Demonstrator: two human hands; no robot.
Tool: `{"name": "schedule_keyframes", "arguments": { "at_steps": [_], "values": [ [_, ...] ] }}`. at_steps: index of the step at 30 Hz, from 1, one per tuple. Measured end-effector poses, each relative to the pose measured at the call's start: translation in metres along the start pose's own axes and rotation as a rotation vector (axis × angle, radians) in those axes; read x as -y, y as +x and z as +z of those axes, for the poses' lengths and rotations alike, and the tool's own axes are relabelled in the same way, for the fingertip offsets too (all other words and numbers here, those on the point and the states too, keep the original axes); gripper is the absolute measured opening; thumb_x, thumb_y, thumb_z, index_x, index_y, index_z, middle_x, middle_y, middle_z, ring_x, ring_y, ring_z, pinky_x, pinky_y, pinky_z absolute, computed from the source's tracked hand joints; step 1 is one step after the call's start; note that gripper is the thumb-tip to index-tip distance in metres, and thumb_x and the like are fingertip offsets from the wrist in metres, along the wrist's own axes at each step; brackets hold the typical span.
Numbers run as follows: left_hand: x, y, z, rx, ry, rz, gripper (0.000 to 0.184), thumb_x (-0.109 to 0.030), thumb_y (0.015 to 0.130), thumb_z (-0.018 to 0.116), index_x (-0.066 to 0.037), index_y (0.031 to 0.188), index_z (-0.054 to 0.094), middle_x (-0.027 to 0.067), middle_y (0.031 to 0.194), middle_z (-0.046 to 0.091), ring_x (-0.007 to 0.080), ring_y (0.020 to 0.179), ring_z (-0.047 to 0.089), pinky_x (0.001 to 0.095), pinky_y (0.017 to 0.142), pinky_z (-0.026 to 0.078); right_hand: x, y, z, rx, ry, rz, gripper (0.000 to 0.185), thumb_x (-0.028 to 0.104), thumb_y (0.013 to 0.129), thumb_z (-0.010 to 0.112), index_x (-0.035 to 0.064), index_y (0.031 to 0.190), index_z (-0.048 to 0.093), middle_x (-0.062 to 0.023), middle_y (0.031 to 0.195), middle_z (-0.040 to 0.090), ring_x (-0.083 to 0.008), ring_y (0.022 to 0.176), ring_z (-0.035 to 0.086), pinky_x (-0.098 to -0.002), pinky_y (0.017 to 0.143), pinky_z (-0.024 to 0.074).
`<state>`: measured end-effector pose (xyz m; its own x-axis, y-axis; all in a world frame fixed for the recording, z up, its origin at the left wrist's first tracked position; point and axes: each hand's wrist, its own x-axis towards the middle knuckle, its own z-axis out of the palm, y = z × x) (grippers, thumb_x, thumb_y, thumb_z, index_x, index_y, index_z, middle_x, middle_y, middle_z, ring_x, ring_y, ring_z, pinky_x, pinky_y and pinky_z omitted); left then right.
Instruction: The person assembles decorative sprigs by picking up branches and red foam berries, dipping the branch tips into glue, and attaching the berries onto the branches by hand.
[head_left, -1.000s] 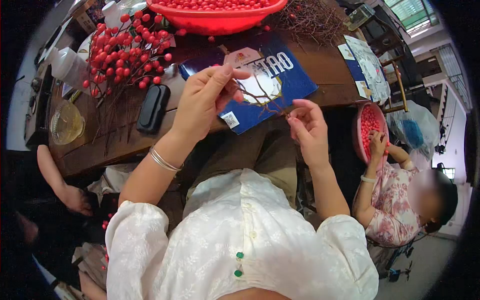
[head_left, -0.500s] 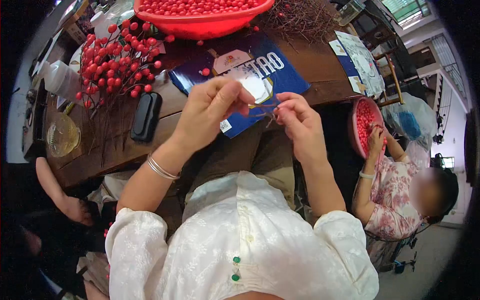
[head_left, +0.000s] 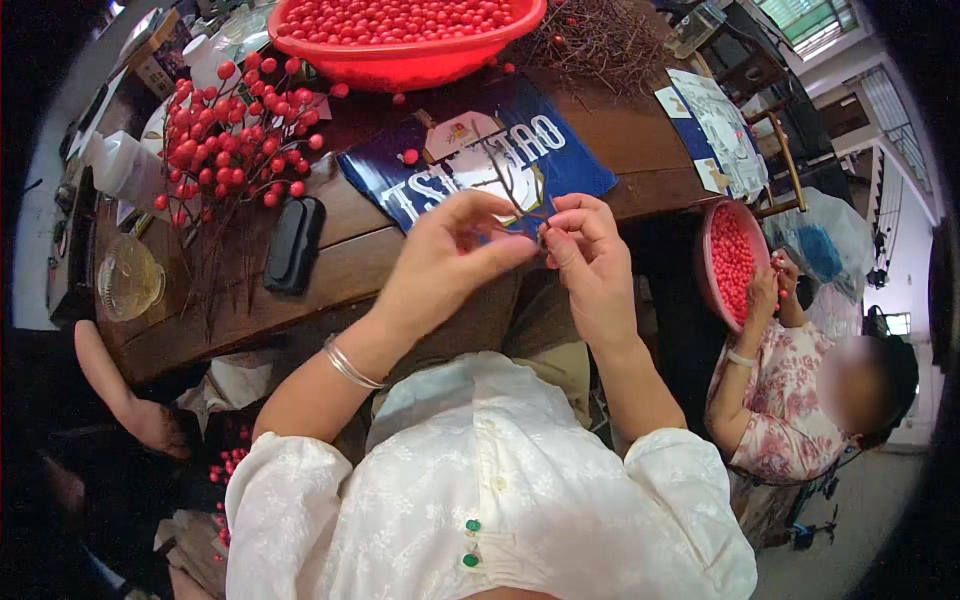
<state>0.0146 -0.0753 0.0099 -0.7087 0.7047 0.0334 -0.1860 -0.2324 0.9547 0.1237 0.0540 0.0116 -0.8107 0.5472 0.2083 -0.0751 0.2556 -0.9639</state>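
Observation:
My right hand [head_left: 592,262] pinches the base of a thin, dark brown branching twig [head_left: 508,182] between thumb and fingertips. The twig's bare prongs point up, away from me. My left hand [head_left: 450,258] meets it at the same joint, its thumb and curled fingers closed around the twig's lower part; the exact contact is partly hidden. Both hands are over the near edge of a blue printed sheet [head_left: 580,165] with white lettering. A single red berry [head_left: 410,157] rests on that sheet.
A red basin [head_left: 400,68] full of red berries stands at the back, beside a heap of brown twigs [head_left: 600,45]. Left are a berry-covered branch bunch [head_left: 230,140], a black case [head_left: 295,245] and a glass bowl [head_left: 130,278]. A co-worker [head_left: 780,400] sits right with a pink basin [head_left: 712,285].
The twig has turned from lying crosswise to pointing up and away. My left hand has rotated and dropped slightly, its thumb now near my right fingertips. The co-worker's hands have shifted.

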Motion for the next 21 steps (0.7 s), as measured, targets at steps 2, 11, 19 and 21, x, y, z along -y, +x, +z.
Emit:
{"name": "schedule_keyframes", "arguments": {
  "at_steps": [2,11,19,21],
  "values": [
    [0.002,-0.002,0.011,0.091,0.025,-0.042,0.011,-0.004,0.08,0.066,-0.002,0.091,0.063,0.0023,0.072,0.058,0.0081,0.064,0.052,0.019,0.061,0.043,-0.006,-0.002,0.004,-0.004,-0.18,-0.174,0.011,0.007,0.089,0.055,0.0032,0.1,0.057,-0.0033,0.108,0.051,-0.0068,0.07,0.049,-0.0153,0.057,0.0376],
    [-0.035,-0.014,0.015,0.249,0.719,0.419,0.004,-0.005,0.082,0.063,-0.002,0.08,0.066,0.005,0.071,0.062,0.011,0.061,0.054,0.0217,0.055,0.042,0.004,0.007,-0.009,-0.206,0.423,0.206,0.019,0.009,0.091,0.054,0.0045,0.11,0.052,-0.0024,0.092,0.056,-0.0054,0.062,0.047,-0.0152,0.046,0.0334],
    [-0.105,-0.023,0.0,0.524,0.36,0.469,0.012,-0.011,0.082,0.063,0.0,0.085,0.064,0.0083,0.077,0.063,0.0121,0.062,0.056,0.0222,0.053,0.043,0.0,0.014,-0.027,-0.269,0.381,0.18,0.018,0.011,0.093,0.053,0.0023,0.109,0.052,-0.003,0.092,0.056,-0.0035,0.06,0.046,-0.0139,0.041,0.0298],
    [-0.101,-0.021,0.001,0.52,0.306,0.465,0.012,-0.011,0.082,0.063,0.0,0.085,0.064,0.008,0.077,0.063,0.0119,0.062,0.055,0.0217,0.053,0.043,0.003,0.012,-0.026,-0.283,0.364,0.16,0.017,0.011,0.093,0.053,0.0022,0.108,0.052,-0.0028,0.09,0.056,-0.0033,0.06,0.046,-0.0136,0.041,0.0296]
  ]
}}
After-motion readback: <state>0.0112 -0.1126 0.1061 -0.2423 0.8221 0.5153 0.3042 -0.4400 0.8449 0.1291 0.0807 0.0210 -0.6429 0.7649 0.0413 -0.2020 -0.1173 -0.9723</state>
